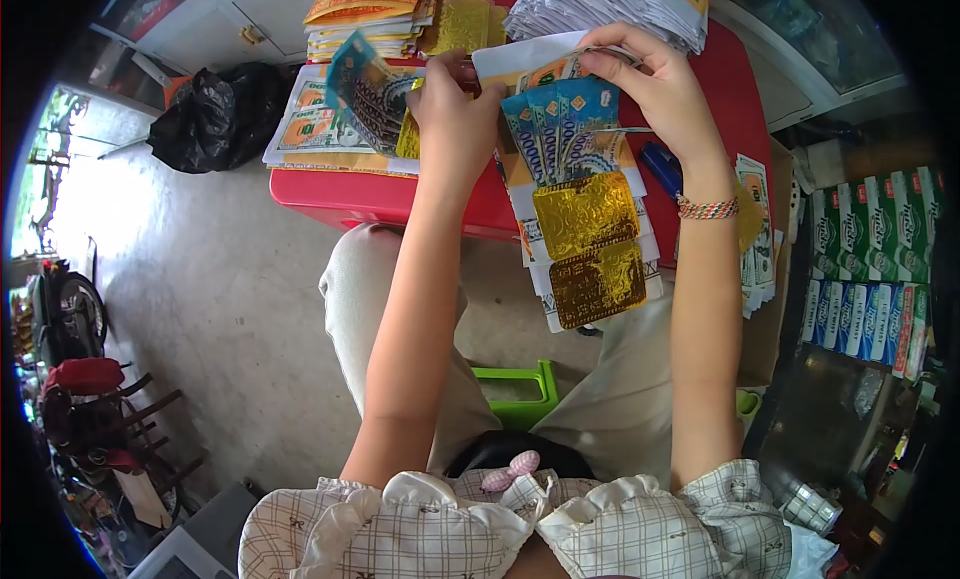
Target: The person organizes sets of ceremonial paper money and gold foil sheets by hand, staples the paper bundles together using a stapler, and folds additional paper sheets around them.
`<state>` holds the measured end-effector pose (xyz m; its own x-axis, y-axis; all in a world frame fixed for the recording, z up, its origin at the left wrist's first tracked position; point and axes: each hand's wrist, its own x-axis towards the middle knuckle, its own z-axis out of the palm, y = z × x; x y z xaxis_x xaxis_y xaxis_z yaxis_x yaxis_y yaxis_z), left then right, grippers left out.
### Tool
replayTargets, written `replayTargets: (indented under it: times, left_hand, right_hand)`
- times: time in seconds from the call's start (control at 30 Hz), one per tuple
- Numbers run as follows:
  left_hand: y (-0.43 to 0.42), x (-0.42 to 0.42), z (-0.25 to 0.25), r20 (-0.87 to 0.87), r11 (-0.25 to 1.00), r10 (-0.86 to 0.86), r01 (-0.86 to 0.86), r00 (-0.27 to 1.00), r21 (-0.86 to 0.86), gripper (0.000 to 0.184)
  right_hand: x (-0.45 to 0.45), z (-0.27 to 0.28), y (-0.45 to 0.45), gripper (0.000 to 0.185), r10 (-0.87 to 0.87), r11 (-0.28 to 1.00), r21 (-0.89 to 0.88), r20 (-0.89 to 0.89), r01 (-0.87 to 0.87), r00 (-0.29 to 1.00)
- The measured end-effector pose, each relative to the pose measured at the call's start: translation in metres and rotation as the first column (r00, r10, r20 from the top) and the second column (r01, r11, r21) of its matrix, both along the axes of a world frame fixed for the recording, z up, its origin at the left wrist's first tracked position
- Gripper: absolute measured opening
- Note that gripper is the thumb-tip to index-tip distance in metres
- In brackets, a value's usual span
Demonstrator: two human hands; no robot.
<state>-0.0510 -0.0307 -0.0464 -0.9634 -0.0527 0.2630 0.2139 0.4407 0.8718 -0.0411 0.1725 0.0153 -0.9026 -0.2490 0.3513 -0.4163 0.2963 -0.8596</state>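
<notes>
My right hand (660, 79) pinches the edge of thin paper notes (550, 72) over a layered set of papers. That set has fanned blue banknote-like papers (565, 124) and two shiny gold foil sheets (590, 219) hanging past the table edge. My left hand (455, 109) is closed, its fingers curled at the left side of this set; what they hold is hidden. Beside it, another fan of blue and grey notes (370, 99) lies over a stack of orange-and-white printed notes (310, 119), with gold paper partly under the hand.
A red table (320, 194) bears stacked yellow envelopes (365, 4), gold sheets (462, 27) and a white paper pile (590, 9). A blue pen-like object (660, 167) lies by my right wrist. A black bag (220, 119) is left; toothpaste boxes (865, 229) stand right.
</notes>
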Motion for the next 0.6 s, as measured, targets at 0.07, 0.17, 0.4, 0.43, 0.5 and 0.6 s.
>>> replayTargets:
  times: [0.07,0.17,0.4,0.43,0.5,0.6]
  left_hand:
    - [0.006,0.001,0.000,0.048,0.973,0.012,-0.023,0.999,0.229,0.041]
    - [0.004,-0.002,0.007,0.141,0.910,-0.121,0.053,0.983,0.410,0.042]
    - [0.000,-0.001,0.013,0.098,0.860,-0.231,0.157,0.968,0.485,0.031]
    - [0.002,0.004,0.021,0.078,0.794,-0.277,0.182,0.958,0.579,0.028]
    - [0.004,0.011,0.030,0.053,0.718,-0.320,0.205,0.946,0.665,0.024]
    - [0.004,0.015,0.036,0.053,0.617,-0.400,0.226,0.915,0.754,0.019]
  right_hand:
    - [0.001,-0.001,0.001,0.016,0.001,1.000,-0.013,0.026,-0.001,1.000]
    - [-0.002,-0.002,0.005,0.016,0.006,1.000,-0.031,-0.021,-0.007,1.000]
    - [-0.001,-0.002,0.004,0.019,-0.018,1.000,-0.012,0.015,0.019,1.000]
    - [0.000,-0.001,0.002,0.020,-0.012,1.000,-0.008,0.009,0.012,1.000]
    - [0.001,0.002,0.000,0.020,-0.017,1.000,-0.005,0.003,0.017,1.000]
    - [0.005,0.007,-0.003,0.020,-0.037,0.999,0.006,-0.014,0.037,0.999]
